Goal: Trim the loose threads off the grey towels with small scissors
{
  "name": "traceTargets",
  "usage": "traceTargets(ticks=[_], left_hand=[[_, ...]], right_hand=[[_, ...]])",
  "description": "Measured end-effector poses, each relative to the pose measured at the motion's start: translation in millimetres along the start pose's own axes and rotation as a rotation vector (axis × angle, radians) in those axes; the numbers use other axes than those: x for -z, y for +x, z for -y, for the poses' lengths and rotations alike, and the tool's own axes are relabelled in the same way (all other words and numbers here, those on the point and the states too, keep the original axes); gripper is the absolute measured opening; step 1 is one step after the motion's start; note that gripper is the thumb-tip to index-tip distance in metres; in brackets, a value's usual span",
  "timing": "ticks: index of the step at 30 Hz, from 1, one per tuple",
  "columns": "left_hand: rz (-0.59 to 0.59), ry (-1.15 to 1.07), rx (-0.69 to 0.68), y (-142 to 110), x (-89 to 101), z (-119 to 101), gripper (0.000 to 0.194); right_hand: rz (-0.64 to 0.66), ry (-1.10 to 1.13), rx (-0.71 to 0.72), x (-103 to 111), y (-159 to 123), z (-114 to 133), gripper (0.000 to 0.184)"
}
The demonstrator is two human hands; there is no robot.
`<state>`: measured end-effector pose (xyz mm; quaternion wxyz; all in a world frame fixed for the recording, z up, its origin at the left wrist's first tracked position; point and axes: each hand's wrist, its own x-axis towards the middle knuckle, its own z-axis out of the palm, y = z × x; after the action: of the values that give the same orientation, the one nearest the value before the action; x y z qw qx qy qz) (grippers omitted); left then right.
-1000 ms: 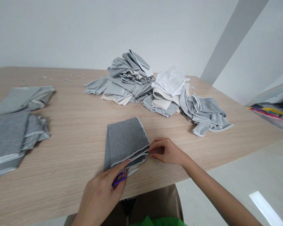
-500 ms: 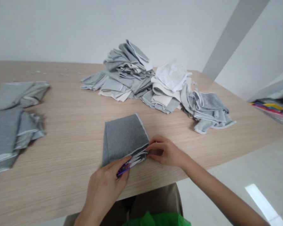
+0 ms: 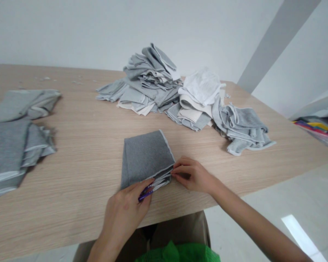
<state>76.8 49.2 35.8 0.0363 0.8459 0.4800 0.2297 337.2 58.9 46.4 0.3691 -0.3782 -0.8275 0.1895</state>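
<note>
A folded dark grey cloth (image 3: 149, 154) with pale stitched edges lies near the front of the table. My left hand (image 3: 125, 207) is closed at its lower left corner, gripping small purple-handled thread snips (image 3: 146, 193) against the near edge. The snips point right along that edge; their blades are hard to tell from the pale fabric layers. At the cloth's right corner, my right hand (image 3: 195, 175) pinches the layered edge between thumb and fingertips.
Grey and cream cloths form a heap (image 3: 150, 82) at the back, beside a white cloth (image 3: 202, 85) and a crumpled grey pile (image 3: 243, 125). Folded grey cloths (image 3: 8, 145) lie at left on the wooden table (image 3: 79, 174). Lint scraps dot its rear. Colourful items (image 3: 319, 129) sit far right.
The view has shifted slightly. My right fingers have closed a little more on the cloth's corner, and the near-edge layers look flatter. My left hand keeps its grip on the snips.
</note>
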Motion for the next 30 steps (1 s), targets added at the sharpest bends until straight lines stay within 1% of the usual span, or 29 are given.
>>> traceTargets(ticks=[12, 21, 25, 30], left_hand=[[0.057, 0.013, 0.057, 1.0, 4.9, -6.2, 0.034], [0.092, 0.010, 0.092, 2.5, 4.6, -6.9, 0.034], [0.103, -0.005, 0.111, 3.3, 5.5, -9.1, 0.034], [0.107, -0.029, 0.135, 1.5, 4.4, -9.1, 0.033]], right_hand=[[-0.001, -0.025, -0.005, 3.9, -0.8, 2.4, 0.013], [-0.031, -0.057, -0.071, 3.6, -2.1, 5.6, 0.010], [-0.065, -0.056, -0.088, 2.5, -5.0, 6.7, 0.008], [-0.034, -0.056, -0.152, 3.4, -6.9, 10.4, 0.007]])
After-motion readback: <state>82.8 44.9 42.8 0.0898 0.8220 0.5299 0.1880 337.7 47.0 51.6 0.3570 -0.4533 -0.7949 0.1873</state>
